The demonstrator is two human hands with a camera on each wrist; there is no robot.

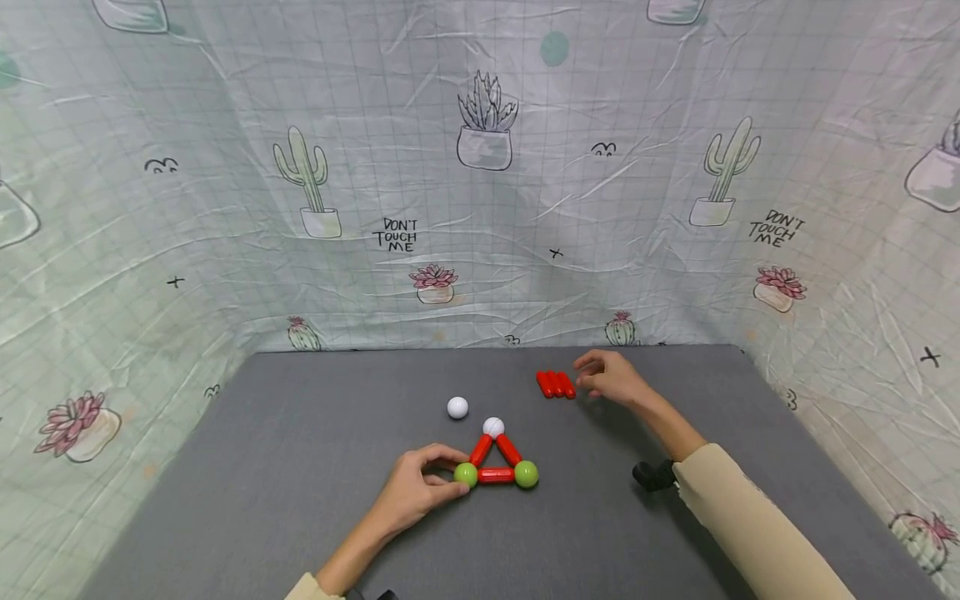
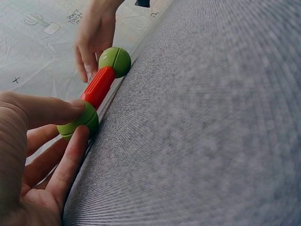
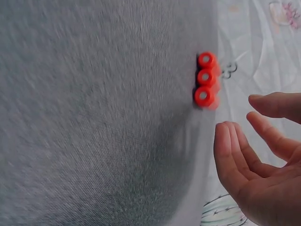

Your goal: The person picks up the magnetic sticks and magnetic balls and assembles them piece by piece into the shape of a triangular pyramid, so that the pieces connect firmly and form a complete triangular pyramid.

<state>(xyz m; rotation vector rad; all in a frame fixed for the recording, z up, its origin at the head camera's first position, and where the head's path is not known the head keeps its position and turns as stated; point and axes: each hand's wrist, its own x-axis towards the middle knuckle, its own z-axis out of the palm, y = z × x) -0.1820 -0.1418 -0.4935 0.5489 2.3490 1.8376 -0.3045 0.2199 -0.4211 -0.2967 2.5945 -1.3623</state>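
A flat triangle of red magnetic rods [image 1: 496, 476] lies on the grey surface, with a white ball [image 1: 493, 427] at its far corner and two green balls at the near ones. My left hand [image 1: 422, 485] pinches the left green ball [image 2: 78, 123] between thumb and fingers. The right green ball [image 1: 527, 474] is untouched. Loose red rods [image 1: 556, 384] lie side by side farther back; the right wrist view shows their round ends [image 3: 204, 96]. Just right of them my right hand [image 1: 609, 379] hovers with fingers loosely bent, holding nothing.
A single white ball [image 1: 457, 407] sits left of the triangle's far corner. Behind the grey tabletop [image 1: 300, 417] and along its sides hangs a cloth [image 1: 375, 167] printed with cacti. A black wrist strap [image 1: 654, 476] shows at the right sleeve.
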